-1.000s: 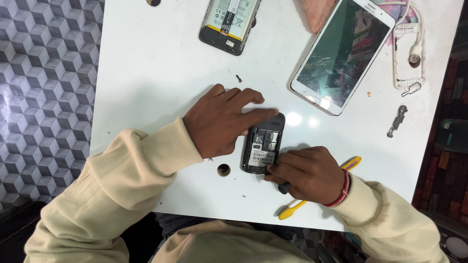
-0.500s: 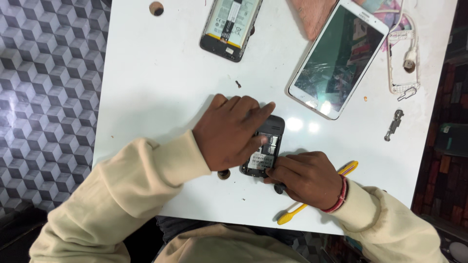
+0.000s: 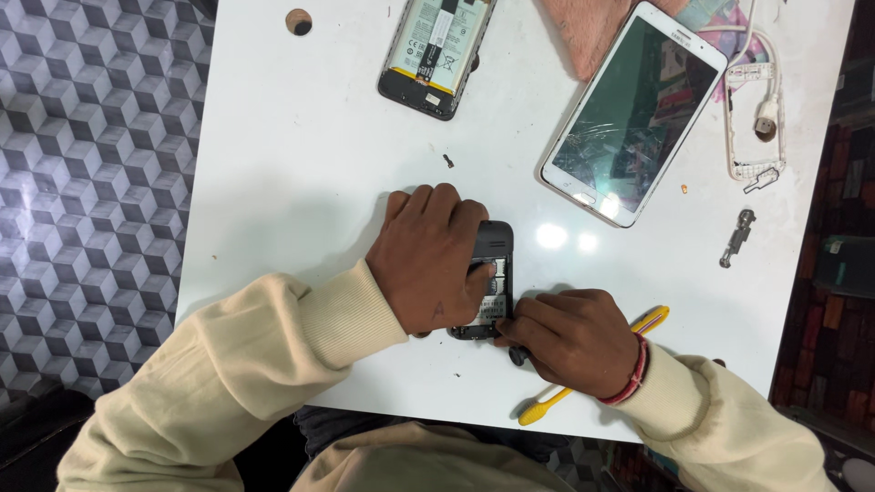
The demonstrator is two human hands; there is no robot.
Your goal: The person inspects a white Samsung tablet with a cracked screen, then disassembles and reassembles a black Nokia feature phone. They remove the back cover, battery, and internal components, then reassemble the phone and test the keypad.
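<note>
Fingers (image 3: 474,273) of the left hand (image 3: 428,260) are curled down over the small dark phone (image 3: 492,273) on the white table (image 3: 301,182), pinning it. Right hand (image 3: 570,337) pinches its lower edge, yellow tool (image 3: 592,364) under the palm. White smartphone (image 3: 633,114) sits well beyond the fingertips.

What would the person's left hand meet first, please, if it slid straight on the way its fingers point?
The left hand points up the white table. Probably the tiny dark screw comes first, then the opened black smartphone.
</note>
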